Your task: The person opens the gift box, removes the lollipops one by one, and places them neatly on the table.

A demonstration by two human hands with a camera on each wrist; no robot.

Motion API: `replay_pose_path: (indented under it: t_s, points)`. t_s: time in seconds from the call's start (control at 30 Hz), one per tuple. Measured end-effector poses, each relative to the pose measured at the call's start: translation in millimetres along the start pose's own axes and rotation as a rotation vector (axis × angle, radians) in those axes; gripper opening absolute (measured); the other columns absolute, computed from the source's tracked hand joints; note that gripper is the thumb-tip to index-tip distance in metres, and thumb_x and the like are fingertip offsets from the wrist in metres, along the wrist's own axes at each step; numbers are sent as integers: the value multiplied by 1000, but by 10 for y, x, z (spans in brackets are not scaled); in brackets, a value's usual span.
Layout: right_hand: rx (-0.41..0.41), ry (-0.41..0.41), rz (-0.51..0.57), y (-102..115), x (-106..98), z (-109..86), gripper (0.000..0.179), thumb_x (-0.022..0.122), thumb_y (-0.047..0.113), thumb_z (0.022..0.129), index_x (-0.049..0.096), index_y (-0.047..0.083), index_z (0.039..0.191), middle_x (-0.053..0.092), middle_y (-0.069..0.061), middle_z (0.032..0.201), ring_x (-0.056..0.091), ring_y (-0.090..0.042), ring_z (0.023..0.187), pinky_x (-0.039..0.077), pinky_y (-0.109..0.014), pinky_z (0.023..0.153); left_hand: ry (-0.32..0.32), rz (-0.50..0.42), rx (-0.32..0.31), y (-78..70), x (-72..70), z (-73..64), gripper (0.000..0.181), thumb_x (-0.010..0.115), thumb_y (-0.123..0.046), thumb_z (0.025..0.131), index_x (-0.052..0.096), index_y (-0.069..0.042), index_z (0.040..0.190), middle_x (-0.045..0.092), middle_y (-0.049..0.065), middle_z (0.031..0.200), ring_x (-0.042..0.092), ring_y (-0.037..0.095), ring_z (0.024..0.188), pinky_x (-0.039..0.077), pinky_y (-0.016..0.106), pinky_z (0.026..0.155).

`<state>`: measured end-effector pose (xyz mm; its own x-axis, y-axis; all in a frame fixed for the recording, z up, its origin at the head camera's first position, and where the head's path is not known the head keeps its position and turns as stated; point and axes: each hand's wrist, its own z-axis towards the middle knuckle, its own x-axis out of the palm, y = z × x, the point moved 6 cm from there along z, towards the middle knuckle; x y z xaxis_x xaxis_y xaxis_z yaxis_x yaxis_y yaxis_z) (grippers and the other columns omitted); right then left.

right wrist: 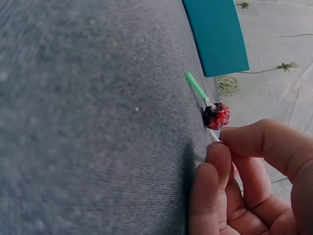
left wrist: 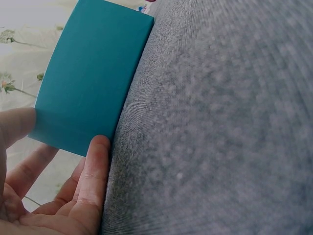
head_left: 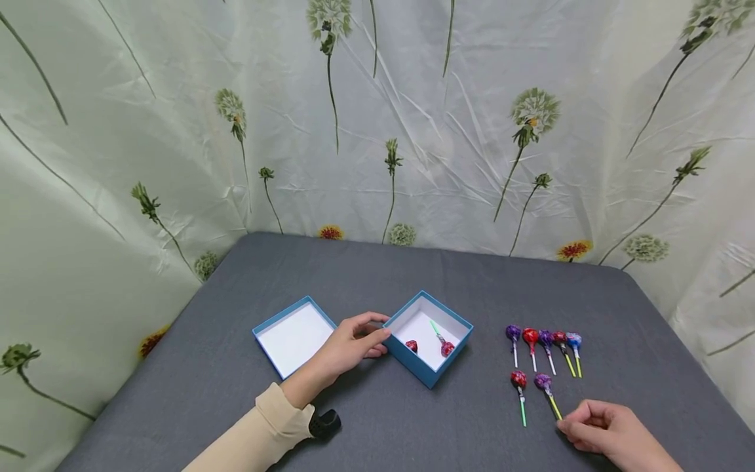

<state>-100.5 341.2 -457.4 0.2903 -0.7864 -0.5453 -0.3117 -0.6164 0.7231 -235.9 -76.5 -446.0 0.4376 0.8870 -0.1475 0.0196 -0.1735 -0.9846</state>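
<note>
My left hand holds the left corner of an open blue box; the left wrist view shows fingers on both sides of that corner. Inside the box lie a red-wrapped lollipop with a green stick and another red wrapped head. My right hand pinches the yellow stick end of a purple lollipop. Beside it lies a red lollipop with a green stick, also seen past the right hand in the right wrist view. The pinched stick is mostly hidden there.
Behind these, several lollipops lie in a row, heads away from me. A shallow blue lid with a white inside lies left of the box, partly behind my left hand. Grey cloth covers the table; a flowered curtain hangs behind.
</note>
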Motion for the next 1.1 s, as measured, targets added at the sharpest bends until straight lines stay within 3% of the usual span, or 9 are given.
replay_pose_path:
  t_s: [0.27,0.57,0.73,1.1]
  points:
    - [57,-53,-62,56,20,26,20,74,27,102,76,7,96,66,5,83,56,-8,74,47,-24,64,3,-10,-4,-7,4,22,43,68,-27,108,63,-5,144,72,20,127,79,21,99,66,37,93]
    - [-54,-29,-91,139,49,4,18,70,21,102,76,5,95,65,8,78,52,1,69,44,-21,62,-1,-5,-1,-2,-6,8,42,68,-27,108,63,-6,144,72,19,126,79,22,101,66,37,94]
    - [-60,-45,-97,138,60,-4,16,70,17,101,75,5,93,67,8,78,51,2,68,44,-20,62,7,-10,-5,2,0,-1,43,68,-27,108,63,-5,144,72,20,127,79,22,100,66,38,94]
    - [35,-46,-96,93,43,25,22,72,26,102,73,7,91,66,7,77,55,-4,70,46,-21,62,6,-9,-3,0,-4,6,43,67,-27,108,63,-5,144,72,20,126,79,22,101,66,37,94]
